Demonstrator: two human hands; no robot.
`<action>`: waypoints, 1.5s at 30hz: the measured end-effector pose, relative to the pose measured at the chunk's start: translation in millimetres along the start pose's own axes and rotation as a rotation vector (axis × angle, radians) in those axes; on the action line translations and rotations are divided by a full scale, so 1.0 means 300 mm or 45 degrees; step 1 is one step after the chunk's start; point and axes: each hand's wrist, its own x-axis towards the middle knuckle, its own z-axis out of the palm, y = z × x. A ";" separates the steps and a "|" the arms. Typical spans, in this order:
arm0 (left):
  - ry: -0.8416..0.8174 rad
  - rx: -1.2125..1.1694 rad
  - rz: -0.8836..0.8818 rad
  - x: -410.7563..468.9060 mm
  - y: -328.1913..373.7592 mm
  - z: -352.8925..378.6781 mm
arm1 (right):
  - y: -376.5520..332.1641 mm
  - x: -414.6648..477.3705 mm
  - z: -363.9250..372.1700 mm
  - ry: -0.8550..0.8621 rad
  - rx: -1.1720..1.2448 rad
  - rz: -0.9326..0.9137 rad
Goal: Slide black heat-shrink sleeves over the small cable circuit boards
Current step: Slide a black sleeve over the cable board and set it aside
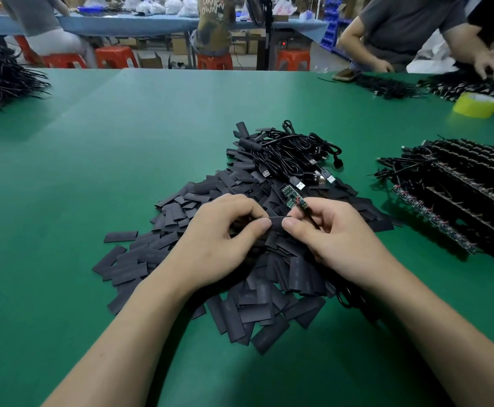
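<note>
**Green table, well loaded**

We see a green table (pixel 93 142) filling the frame. At its centre lies a heap of black heat-shrink sleeves (pixel 263 298), with coiled USB cables (pixel 295 157) on the heap's upper edge. Rows of cables with circuit boards (pixel 469 183) lie at right, a black cable heap (pixel 1 77) at upper left, and a yellow tape roll (pixel 476 104) at upper right.

Both bare forearms reach in from below, converging — left hand (pixel 219 239) curled, fingers (pixel 241 203) and thumb pinching a sleeve (pixel 276 221); right hand (pixel 336 239) curled, pinching a cable (pixel 313 220), thumbs nearly touching.
</note>
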 end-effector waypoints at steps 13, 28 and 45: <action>0.338 0.160 0.146 0.001 -0.009 0.023 | -0.003 -0.002 0.009 -0.005 0.294 0.085; 0.442 -0.022 -0.062 0.009 -0.031 0.023 | -0.014 -0.006 -0.011 -0.039 0.089 0.004; 0.297 0.086 0.008 0.005 -0.041 0.010 | -0.011 -0.008 -0.019 -0.109 -0.221 0.013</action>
